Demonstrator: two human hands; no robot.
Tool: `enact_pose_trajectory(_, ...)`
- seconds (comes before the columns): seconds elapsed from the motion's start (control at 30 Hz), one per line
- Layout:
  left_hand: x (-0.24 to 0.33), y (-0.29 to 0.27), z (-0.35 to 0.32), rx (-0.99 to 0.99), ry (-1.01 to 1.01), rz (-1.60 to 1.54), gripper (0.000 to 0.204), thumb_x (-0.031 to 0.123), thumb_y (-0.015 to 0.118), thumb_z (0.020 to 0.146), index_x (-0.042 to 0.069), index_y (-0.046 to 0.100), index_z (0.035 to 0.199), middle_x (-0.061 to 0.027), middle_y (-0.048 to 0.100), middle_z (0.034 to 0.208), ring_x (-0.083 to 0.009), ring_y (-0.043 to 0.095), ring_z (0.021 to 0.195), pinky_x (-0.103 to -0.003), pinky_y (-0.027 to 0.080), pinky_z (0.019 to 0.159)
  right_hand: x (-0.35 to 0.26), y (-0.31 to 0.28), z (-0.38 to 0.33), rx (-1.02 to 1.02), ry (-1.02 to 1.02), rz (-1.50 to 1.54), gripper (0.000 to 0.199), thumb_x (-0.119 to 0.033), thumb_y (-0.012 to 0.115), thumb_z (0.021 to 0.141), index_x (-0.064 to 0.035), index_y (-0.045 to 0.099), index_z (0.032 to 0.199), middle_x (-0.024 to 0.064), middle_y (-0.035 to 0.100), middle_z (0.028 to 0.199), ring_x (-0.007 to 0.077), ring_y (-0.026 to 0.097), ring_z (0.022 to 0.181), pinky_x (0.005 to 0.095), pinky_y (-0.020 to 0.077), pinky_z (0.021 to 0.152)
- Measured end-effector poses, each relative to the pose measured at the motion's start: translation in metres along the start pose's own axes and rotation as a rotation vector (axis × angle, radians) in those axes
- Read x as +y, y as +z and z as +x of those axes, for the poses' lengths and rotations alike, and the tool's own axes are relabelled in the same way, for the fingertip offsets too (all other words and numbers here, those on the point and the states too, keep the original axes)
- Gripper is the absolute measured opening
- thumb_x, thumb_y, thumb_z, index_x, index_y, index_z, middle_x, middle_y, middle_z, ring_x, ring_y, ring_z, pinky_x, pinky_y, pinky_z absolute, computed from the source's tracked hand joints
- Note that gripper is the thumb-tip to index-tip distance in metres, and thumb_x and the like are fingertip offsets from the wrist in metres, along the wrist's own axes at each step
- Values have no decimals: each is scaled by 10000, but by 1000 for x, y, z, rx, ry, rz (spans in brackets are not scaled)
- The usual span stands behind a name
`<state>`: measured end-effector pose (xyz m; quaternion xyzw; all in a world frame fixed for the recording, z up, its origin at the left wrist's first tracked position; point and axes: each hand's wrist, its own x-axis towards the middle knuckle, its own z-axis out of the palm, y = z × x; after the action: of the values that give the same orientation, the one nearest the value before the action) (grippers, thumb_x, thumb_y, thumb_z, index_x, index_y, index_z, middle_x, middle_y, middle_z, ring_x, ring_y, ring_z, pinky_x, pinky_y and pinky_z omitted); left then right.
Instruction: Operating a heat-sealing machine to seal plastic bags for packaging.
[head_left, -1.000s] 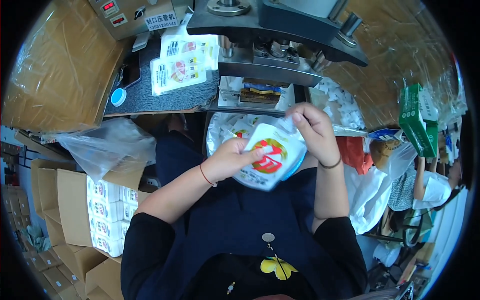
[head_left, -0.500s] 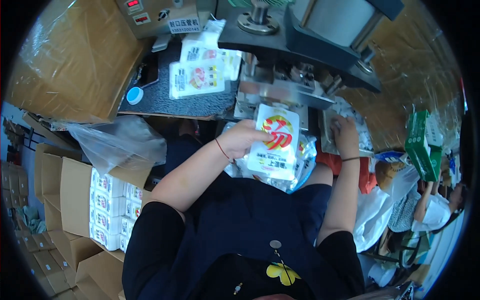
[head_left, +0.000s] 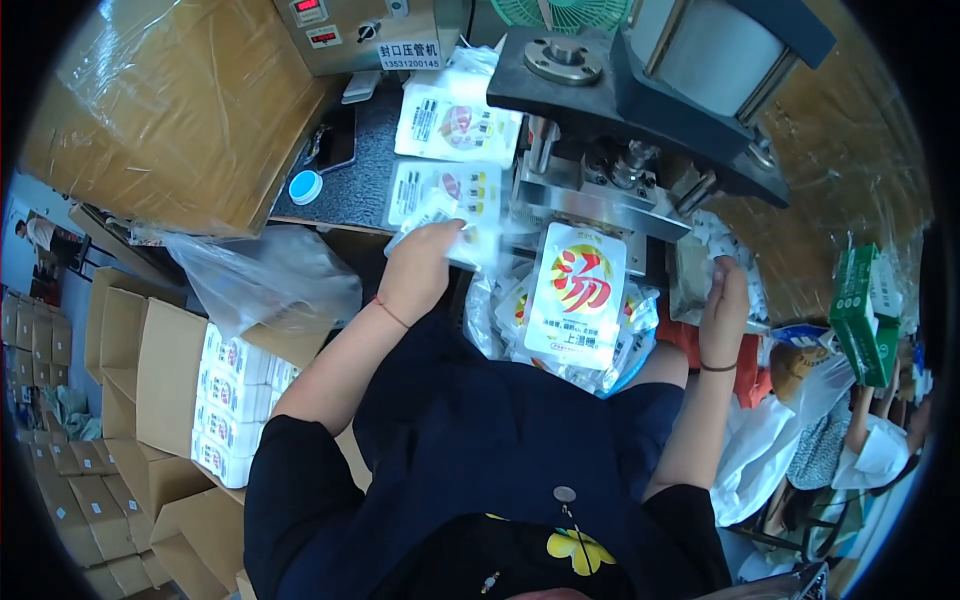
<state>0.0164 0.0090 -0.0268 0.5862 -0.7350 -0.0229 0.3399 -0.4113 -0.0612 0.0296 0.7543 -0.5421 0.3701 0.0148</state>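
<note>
My left hand [head_left: 425, 265] is closed at the near edge of a white printed pouch [head_left: 440, 195] lying at the front of the worktop; the pouch's lower right part is blurred. Another white pouch [head_left: 458, 120] lies behind it. At the jaws of a metal press [head_left: 600, 195] a white pouch with a large red character [head_left: 575, 295] hangs without a hand on it. Beneath it is a clear plastic bag [head_left: 640, 340] of similar pouches in my lap. My right hand [head_left: 728, 310] is beside a tray [head_left: 688, 285] of small white pieces, its fingers drawn together; anything between them is hidden.
A control box [head_left: 365, 35] stands at the back left, near a phone [head_left: 338, 135] and a blue round lid [head_left: 305, 187]. An open carton [head_left: 165, 375] with stacked white packs is at my left. A green box [head_left: 865, 310] is at the right, near another person [head_left: 875, 450].
My left hand has let go of the red-character pouch, which now hangs at the press, and has moved left to the worktop pouches. My right hand has drawn back slightly from the white pieces.
</note>
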Motion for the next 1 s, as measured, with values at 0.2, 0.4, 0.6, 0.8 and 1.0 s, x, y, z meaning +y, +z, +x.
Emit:
enact_pose_trajectory(0.2, 56, -7, 1, -216, -417, -822, 281, 249, 683, 961, -16, 729, 1043, -68, 732, 870, -74, 630, 782, -266, 503, 720, -81, 5, -5, -336, -159, 432, 122, -96, 598, 961, -5, 623, 1038, 113, 650, 911, 228, 626, 767, 302, 497, 719)
enact_pose_trajectory(0.4, 113, 20, -1, -377, -434, -1058, 341, 301, 647, 987, -26, 713, 1056, -83, 737, 866, -104, 670, 804, -289, 540, 739, -119, 13, 19, -316, -198, 645, 126, -72, 635, 943, -1, 666, 1043, 87, 664, 951, 149, 616, 843, 270, 491, 774)
enact_pose_trajectory(0.6, 124, 30, -5, -544, -483, -1035, 373, 335, 620, 1004, -27, 712, 1006, -67, 741, 888, -86, 665, 808, -272, 538, 747, -100, 0, 13, -184, 69, 871, 159, -103, 663, 944, 2, 666, 1064, 80, 694, 954, 160, 662, 870, 288, 521, 766)
enact_pose_trajectory(0.8, 126, 47, -5, -629, -499, -1125, 361, 268, 629, 1004, -31, 648, 1205, -89, 719, 1069, -98, 662, 956, -269, 532, 848, -86, -8, 16, -326, -128, 626, 144, -80, 678, 927, 15, 665, 1036, 75, 698, 986, 133, 633, 881, 265, 501, 793)
enact_pose_trajectory(1.0, 133, 49, -7, -639, -379, -970, 369, 351, 666, 970, -13, 722, 949, -62, 702, 773, -90, 626, 727, -279, 504, 702, -78, -9, 14, -460, -36, 698, 120, -78, 619, 956, 15, 662, 1019, 65, 673, 944, 132, 614, 837, 268, 490, 770)
